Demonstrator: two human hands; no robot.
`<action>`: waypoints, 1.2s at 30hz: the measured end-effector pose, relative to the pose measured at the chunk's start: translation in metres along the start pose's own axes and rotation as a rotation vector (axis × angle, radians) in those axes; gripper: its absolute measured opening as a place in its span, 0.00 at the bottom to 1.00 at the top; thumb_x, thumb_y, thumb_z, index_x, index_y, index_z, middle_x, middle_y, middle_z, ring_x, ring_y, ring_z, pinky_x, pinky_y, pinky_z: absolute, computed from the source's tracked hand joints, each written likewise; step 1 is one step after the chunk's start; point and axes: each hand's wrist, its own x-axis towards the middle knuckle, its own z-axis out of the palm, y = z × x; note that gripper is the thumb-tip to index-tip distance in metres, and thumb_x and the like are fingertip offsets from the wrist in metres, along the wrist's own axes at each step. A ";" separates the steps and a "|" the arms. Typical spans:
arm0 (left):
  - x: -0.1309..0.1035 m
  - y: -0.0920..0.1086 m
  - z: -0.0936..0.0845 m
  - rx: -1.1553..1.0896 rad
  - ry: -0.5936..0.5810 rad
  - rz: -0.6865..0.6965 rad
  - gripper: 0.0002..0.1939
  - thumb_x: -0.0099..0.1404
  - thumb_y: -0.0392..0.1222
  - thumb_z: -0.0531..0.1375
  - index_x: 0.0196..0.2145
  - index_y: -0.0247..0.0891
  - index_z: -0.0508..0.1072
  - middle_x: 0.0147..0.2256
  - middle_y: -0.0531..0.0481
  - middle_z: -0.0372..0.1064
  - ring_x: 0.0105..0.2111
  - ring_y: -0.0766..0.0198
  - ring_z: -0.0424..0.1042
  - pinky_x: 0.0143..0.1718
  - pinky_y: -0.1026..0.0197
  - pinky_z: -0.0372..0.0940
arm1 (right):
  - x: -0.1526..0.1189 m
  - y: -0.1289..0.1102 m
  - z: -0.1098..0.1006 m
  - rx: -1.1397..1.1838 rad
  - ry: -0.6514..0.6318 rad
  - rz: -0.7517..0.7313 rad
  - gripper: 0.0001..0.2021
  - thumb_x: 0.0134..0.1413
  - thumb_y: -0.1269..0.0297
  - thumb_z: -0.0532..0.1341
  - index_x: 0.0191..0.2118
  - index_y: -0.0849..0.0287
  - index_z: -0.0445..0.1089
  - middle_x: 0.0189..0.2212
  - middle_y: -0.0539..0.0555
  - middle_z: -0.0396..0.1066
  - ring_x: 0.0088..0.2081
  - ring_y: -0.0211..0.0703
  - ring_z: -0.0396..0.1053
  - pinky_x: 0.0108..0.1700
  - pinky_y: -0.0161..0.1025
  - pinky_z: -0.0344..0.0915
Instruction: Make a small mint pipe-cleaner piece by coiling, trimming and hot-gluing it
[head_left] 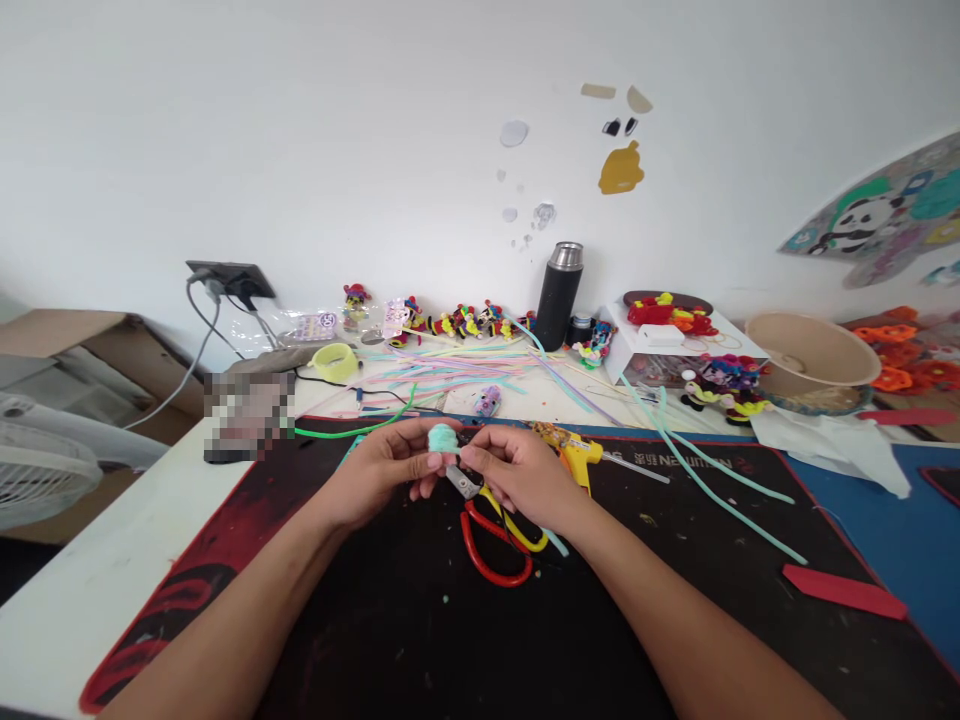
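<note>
Between the fingers of my left hand (391,468) is a small mint-green coil (443,440), wound from what looks like pipe cleaner. My right hand (517,470) pinches at the coil's right side, its fingertips closed on a mint-green pipe cleaner (556,543) whose tail comes out beneath the palm. Under both hands, on the black mat (420,640), lie scissors (499,560) with one red and one yellow handle; their blades are partly covered by my fingers. A yellow glue gun (579,455) lies just beyond my right hand, partly hidden by it.
Loose pastel pipe cleaners (450,368) spread along the back of the table. Small pipe-cleaner figures (465,320) and a black thermos (561,298) stand by the wall. Mint pipe cleaners (720,490) and a red strip (844,592) lie to the right. A fan (45,460) is at left.
</note>
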 end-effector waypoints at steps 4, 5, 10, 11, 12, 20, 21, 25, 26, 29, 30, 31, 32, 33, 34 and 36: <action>0.001 -0.002 -0.001 -0.039 0.002 -0.004 0.27 0.56 0.45 0.78 0.51 0.35 0.82 0.28 0.50 0.75 0.20 0.71 0.68 0.19 0.70 0.59 | 0.000 -0.001 0.001 0.008 0.012 -0.007 0.19 0.60 0.44 0.67 0.34 0.56 0.71 0.14 0.42 0.59 0.15 0.33 0.54 0.19 0.33 0.49; 0.001 -0.002 -0.002 -0.043 0.004 -0.008 0.27 0.55 0.45 0.78 0.51 0.35 0.82 0.28 0.50 0.75 0.19 0.71 0.68 0.18 0.70 0.59 | 0.000 0.000 0.001 0.003 0.015 -0.011 0.19 0.60 0.44 0.67 0.34 0.56 0.71 0.14 0.42 0.59 0.15 0.33 0.54 0.19 0.33 0.49; 0.000 -0.002 -0.003 -0.079 0.014 -0.031 0.27 0.54 0.45 0.79 0.50 0.35 0.82 0.28 0.50 0.75 0.19 0.72 0.68 0.18 0.71 0.57 | 0.000 0.001 0.001 -0.008 0.032 -0.030 0.18 0.61 0.46 0.66 0.34 0.57 0.72 0.15 0.42 0.57 0.16 0.33 0.52 0.21 0.34 0.48; 0.000 -0.002 -0.003 -0.092 0.014 -0.034 0.27 0.54 0.44 0.79 0.50 0.35 0.82 0.28 0.50 0.75 0.18 0.72 0.67 0.17 0.71 0.57 | 0.000 0.001 0.002 -0.004 0.031 -0.031 0.18 0.61 0.45 0.66 0.34 0.57 0.72 0.15 0.42 0.57 0.17 0.33 0.52 0.21 0.34 0.47; 0.000 -0.002 -0.003 -0.104 0.013 -0.037 0.27 0.54 0.44 0.79 0.50 0.35 0.82 0.28 0.50 0.75 0.18 0.72 0.67 0.17 0.71 0.56 | 0.000 0.000 0.002 0.002 0.027 -0.029 0.18 0.60 0.45 0.67 0.33 0.57 0.72 0.15 0.42 0.57 0.17 0.33 0.52 0.21 0.34 0.47; -0.002 -0.003 0.001 -0.222 -0.066 -0.049 0.24 0.55 0.42 0.78 0.49 0.38 0.84 0.28 0.50 0.76 0.18 0.73 0.68 0.16 0.72 0.56 | 0.000 0.001 0.004 0.129 -0.035 0.031 0.23 0.55 0.40 0.70 0.33 0.57 0.70 0.13 0.40 0.57 0.14 0.32 0.52 0.17 0.33 0.47; -0.003 -0.004 0.002 -0.227 -0.074 -0.054 0.24 0.55 0.42 0.78 0.49 0.38 0.84 0.28 0.50 0.76 0.18 0.73 0.69 0.17 0.72 0.56 | 0.001 0.002 0.004 0.142 -0.046 0.037 0.23 0.55 0.40 0.71 0.33 0.57 0.70 0.13 0.40 0.57 0.14 0.31 0.52 0.17 0.33 0.47; -0.004 -0.004 0.006 -0.236 -0.096 -0.055 0.24 0.56 0.42 0.78 0.51 0.40 0.83 0.29 0.50 0.76 0.19 0.71 0.71 0.18 0.72 0.59 | 0.002 0.009 0.004 0.208 -0.090 0.045 0.24 0.56 0.40 0.70 0.33 0.57 0.69 0.13 0.39 0.58 0.13 0.30 0.52 0.18 0.32 0.48; -0.004 -0.004 0.006 -0.235 -0.103 -0.049 0.24 0.57 0.42 0.78 0.51 0.40 0.83 0.29 0.50 0.76 0.19 0.71 0.71 0.18 0.71 0.59 | 0.002 0.009 0.004 0.221 -0.100 0.047 0.24 0.56 0.40 0.70 0.33 0.57 0.69 0.14 0.40 0.59 0.14 0.30 0.53 0.18 0.31 0.48; -0.004 -0.005 0.007 -0.204 -0.120 -0.023 0.24 0.59 0.44 0.76 0.53 0.42 0.83 0.29 0.50 0.76 0.20 0.69 0.73 0.19 0.70 0.61 | 0.002 0.011 0.004 0.243 -0.127 0.059 0.24 0.58 0.40 0.69 0.32 0.58 0.69 0.15 0.41 0.61 0.15 0.29 0.54 0.18 0.31 0.48; -0.004 -0.006 0.006 -0.182 -0.121 -0.011 0.24 0.60 0.45 0.76 0.54 0.42 0.82 0.29 0.50 0.76 0.21 0.68 0.73 0.20 0.69 0.61 | 0.002 0.011 0.004 0.250 -0.133 0.060 0.24 0.58 0.41 0.69 0.33 0.59 0.69 0.16 0.41 0.62 0.15 0.29 0.55 0.18 0.31 0.48; -0.003 -0.007 0.006 -0.156 -0.120 0.001 0.25 0.61 0.46 0.75 0.55 0.42 0.81 0.29 0.50 0.76 0.21 0.68 0.73 0.21 0.69 0.62 | 0.002 0.011 0.004 0.260 -0.137 0.060 0.23 0.59 0.41 0.69 0.33 0.59 0.69 0.17 0.42 0.63 0.15 0.29 0.55 0.18 0.30 0.48; -0.003 -0.008 0.005 -0.126 -0.115 0.016 0.26 0.62 0.46 0.74 0.57 0.43 0.81 0.29 0.50 0.76 0.22 0.68 0.72 0.22 0.69 0.62 | 0.002 0.011 0.004 0.272 -0.138 0.058 0.23 0.59 0.42 0.69 0.34 0.59 0.69 0.17 0.42 0.64 0.15 0.29 0.55 0.18 0.30 0.48; -0.003 -0.010 0.004 -0.095 -0.109 0.030 0.26 0.63 0.47 0.74 0.58 0.43 0.80 0.28 0.50 0.75 0.22 0.68 0.71 0.23 0.68 0.62 | 0.003 0.010 0.004 0.285 -0.137 0.056 0.23 0.59 0.42 0.69 0.34 0.59 0.69 0.18 0.42 0.65 0.15 0.29 0.56 0.17 0.30 0.48; -0.002 -0.011 0.003 -0.066 -0.103 0.044 0.27 0.64 0.47 0.73 0.59 0.43 0.79 0.27 0.51 0.74 0.23 0.69 0.70 0.23 0.68 0.62 | 0.003 0.010 0.004 0.299 -0.137 0.052 0.22 0.60 0.43 0.69 0.35 0.59 0.69 0.18 0.43 0.65 0.15 0.29 0.56 0.17 0.30 0.48; -0.001 -0.015 0.001 -0.025 -0.104 0.070 0.27 0.66 0.47 0.72 0.61 0.43 0.77 0.26 0.53 0.71 0.24 0.69 0.68 0.25 0.68 0.60 | 0.003 0.010 0.005 0.328 -0.141 0.043 0.21 0.60 0.44 0.69 0.37 0.59 0.70 0.19 0.43 0.66 0.15 0.29 0.56 0.17 0.30 0.48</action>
